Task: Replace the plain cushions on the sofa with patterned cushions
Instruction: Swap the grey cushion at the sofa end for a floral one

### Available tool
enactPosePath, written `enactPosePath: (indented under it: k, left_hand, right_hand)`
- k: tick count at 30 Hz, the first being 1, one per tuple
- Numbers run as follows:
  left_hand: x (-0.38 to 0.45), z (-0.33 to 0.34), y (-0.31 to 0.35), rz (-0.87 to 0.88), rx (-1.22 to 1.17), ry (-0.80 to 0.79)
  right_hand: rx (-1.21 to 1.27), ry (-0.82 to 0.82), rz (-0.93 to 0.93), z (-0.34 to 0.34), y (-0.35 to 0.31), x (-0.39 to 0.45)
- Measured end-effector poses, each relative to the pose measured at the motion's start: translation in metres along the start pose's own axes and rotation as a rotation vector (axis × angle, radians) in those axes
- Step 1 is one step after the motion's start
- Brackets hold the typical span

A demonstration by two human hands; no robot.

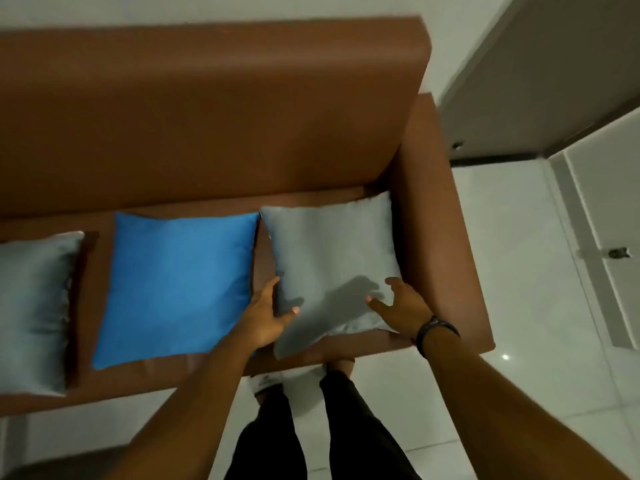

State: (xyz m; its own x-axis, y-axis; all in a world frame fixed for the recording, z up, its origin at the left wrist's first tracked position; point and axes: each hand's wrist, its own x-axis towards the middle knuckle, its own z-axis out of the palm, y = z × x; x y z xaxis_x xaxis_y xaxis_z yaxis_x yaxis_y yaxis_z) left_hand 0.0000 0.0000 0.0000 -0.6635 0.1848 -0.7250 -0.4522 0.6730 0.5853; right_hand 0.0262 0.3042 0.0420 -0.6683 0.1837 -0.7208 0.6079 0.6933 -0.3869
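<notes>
Both left hand (266, 315) and right hand (403, 308) touch grey cushion (332, 251) on sofa (207, 116).

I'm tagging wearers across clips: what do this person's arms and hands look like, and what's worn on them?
Both forearms are bare; no sleeves show. The right hand has a dark band round its wrist, perhaps a watch or bracelet, too blurred to tell. The left hand has a bare wrist. No gloves or rings show.
</notes>
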Motion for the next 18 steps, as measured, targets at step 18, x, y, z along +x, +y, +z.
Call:
enactPosePath:
  k: [18]
  left_hand:
    - [0.034,0.029,-0.003,-0.069,-0.352,0.135]
  right_hand:
    - [0.239,0.089,0.054,-0.018,0.042,0.050]
